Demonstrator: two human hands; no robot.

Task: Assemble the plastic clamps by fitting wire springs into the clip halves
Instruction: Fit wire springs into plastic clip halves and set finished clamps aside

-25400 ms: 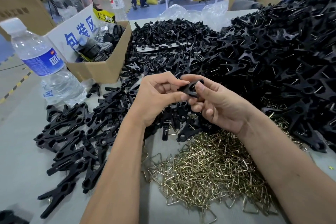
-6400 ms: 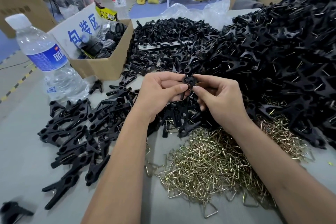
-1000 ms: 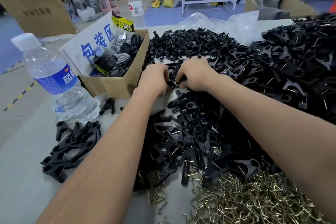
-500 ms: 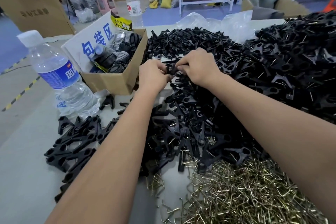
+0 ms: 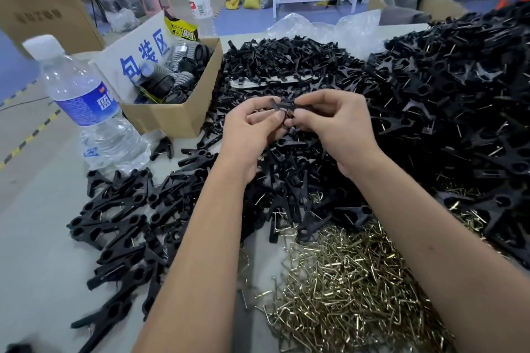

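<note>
Since half a second ago your hands have drawn back from the far heap toward you and lifted, carrying a black clip piece [image 5: 287, 106] with them. You face a grey table [image 5: 34, 252] almost covered in parts. Largest is the mound of black clip halves [image 5: 447, 112] filling the right side and the far middle. In front of you, near the bottom edge, lies a spread of brass-coloured wire springs [image 5: 344, 292]. To your left, finished black clamps [image 5: 120, 218] lie scattered flat on the table. Beyond them stands an open cardboard box [image 5: 172, 117] holding dark cylindrical items, with a white sign bearing blue characters propped inside it. A clear water bottle [image 5: 86, 106] with a blue label stands just left of the box. Your left hand [image 5: 252, 129] and right hand [image 5: 338, 126] meet above the middle of the heap, fingers curled, each pinching an end of the clip piece between thumb and fingertips. Whether a spring is already seated in it cannot be told.
</note>
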